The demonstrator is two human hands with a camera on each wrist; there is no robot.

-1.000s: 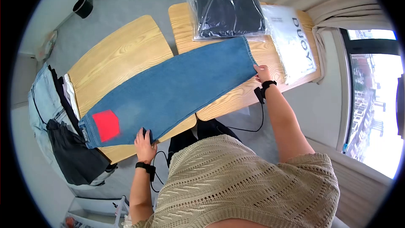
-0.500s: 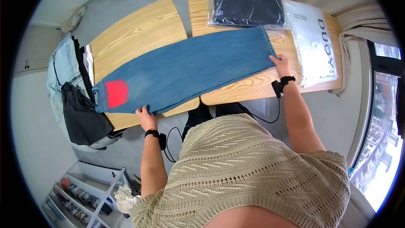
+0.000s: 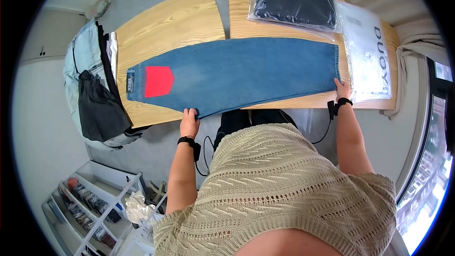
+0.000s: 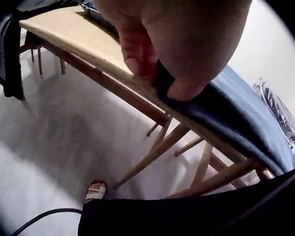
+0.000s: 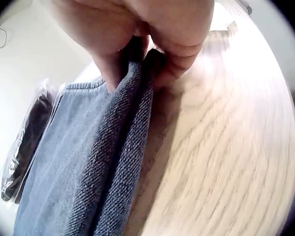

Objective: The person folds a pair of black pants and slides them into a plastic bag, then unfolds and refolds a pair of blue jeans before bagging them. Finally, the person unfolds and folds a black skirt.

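Note:
A pair of blue jeans [image 3: 246, 68], folded lengthwise, lies across two wooden tables, waistband to the left and leg hems to the right. Its back pocket [image 3: 159, 81] is bright red. My left hand [image 3: 190, 125] pinches the near edge of the jeans, a bit right of the pocket; in the left wrist view thumb and fingers close on the dark denim at the table edge. At the near corner of the hem, my right hand [image 3: 342, 90] grips the cloth. The right wrist view shows two denim layers [image 5: 113, 142] between thumb and fingers.
A dark garment in a clear plastic bag [image 3: 294, 0] lies at the back right, beside a white plastic bag [image 3: 367, 52] with printed letters. Several clothes [image 3: 92, 85] hang over the left table end. A gap splits the wooden tabletops [image 3: 175, 16]. A storage rack [image 3: 95, 213] stands lower left.
The head view has shifted and turned, so the jeans now lie more level in it. My left hand has slid right along the near edge, away from the pocket; the right hand stays at the hem.

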